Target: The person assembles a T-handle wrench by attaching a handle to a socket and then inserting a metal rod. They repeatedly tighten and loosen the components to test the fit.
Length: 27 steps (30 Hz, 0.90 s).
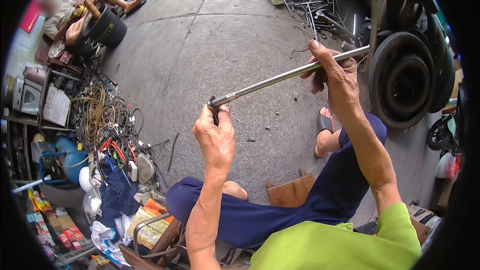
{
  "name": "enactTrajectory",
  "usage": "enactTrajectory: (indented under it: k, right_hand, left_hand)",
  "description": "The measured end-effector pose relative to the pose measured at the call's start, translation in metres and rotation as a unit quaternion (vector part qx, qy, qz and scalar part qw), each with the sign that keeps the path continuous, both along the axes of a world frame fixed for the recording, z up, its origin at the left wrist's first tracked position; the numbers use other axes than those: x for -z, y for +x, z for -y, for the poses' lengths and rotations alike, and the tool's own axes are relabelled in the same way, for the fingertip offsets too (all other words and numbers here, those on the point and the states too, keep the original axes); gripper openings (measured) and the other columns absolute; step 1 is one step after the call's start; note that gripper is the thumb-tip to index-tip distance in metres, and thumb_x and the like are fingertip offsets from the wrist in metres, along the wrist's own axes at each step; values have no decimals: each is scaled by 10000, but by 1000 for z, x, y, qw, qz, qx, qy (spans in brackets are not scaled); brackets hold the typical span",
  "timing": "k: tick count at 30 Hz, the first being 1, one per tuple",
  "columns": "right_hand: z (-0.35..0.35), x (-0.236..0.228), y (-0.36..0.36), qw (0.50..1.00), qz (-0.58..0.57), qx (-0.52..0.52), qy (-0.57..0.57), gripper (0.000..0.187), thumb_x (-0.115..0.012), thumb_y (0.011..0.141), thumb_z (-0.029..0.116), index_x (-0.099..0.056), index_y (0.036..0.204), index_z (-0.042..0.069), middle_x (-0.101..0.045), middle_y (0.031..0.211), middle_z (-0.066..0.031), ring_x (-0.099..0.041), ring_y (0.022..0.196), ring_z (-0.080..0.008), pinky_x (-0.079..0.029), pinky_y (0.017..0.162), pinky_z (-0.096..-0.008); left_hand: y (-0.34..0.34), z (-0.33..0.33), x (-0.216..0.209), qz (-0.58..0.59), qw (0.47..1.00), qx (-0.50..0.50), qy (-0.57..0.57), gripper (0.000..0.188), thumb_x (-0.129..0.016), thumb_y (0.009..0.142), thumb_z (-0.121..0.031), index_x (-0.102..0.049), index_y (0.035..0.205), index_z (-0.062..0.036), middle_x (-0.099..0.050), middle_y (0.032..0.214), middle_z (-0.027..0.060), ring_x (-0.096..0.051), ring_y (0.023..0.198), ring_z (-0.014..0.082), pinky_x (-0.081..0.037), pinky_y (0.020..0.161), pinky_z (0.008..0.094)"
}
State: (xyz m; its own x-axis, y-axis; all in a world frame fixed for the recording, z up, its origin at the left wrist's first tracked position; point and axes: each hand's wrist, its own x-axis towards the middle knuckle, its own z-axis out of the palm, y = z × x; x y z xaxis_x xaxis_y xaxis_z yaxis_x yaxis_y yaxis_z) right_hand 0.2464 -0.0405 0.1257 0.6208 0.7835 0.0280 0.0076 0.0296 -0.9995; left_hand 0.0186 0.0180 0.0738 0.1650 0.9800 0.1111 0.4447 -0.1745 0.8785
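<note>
A long, shiny metal rod (280,77) slants across in front of me, its right end higher than its left. My left hand (216,137) is closed in a pinch at the left end, around a small black piece (214,110) fitted at the tip; the fingers hide part of it. Farther along, my right hand (336,70) holds the rod near its right end, thumb raised over it and fingers curled beneath. Beyond that hand, a second metal length (374,22) rises from the rod's end; I cannot tell whether the two are one piece.
Black tyres (404,77) are stacked at right. Thin metal rods (320,7) lie piled at the far right. A tangle of cables (95,107) covers the left side. Another person sits at the far left beside a black bucket (107,30). A small wooden stool (290,191) stands between my legs.
</note>
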Motion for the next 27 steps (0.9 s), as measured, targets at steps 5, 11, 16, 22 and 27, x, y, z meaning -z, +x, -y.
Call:
enactTrajectory:
  k: [5,11,16,22,27]
  right_hand:
    - [-3,0,9,962,-200,-153,103,346,-627,899,246,-620,1034,-73,-693,917,-181,-681,613,-135,-520,467,-209]
    - [-4,-1,2,965,-117,-215,96,356,-590,938,171,-534,1205,-58,-663,1088,-215,-690,625,-156,-536,465,-202]
    - [-5,0,-5,976,-75,-184,93,278,-639,913,198,-617,1083,-21,-695,991,-182,-640,490,-113,-507,399,-182]
    - [-6,-1,-7,985,-29,-139,100,214,-691,876,199,-662,939,-3,-717,859,-134,-590,441,-79,-478,361,-186]
    - [-4,-2,-3,989,3,-125,81,227,-688,880,225,-669,926,4,-718,837,-127,-598,446,-83,-479,367,-194]
  left_hand:
    - [1,2,-6,27,1000,-11,-11,142,-587,909,-98,-588,818,11,-488,545,35,-430,485,89,-348,454,306]
    - [-4,-5,-5,60,998,-28,12,140,-584,912,-93,-600,819,10,-499,558,20,-434,494,70,-342,442,293]
    - [-7,-7,-3,63,997,-21,-47,160,-555,925,-120,-644,898,10,-667,756,48,-518,626,56,-407,554,235]
    - [-3,-3,-1,101,987,-5,-125,149,-571,909,-118,-653,921,6,-678,757,68,-584,680,85,-444,620,249]
    - [-1,-7,2,121,982,26,-140,158,-574,907,-133,-656,941,-2,-688,780,95,-616,710,111,-475,677,255]
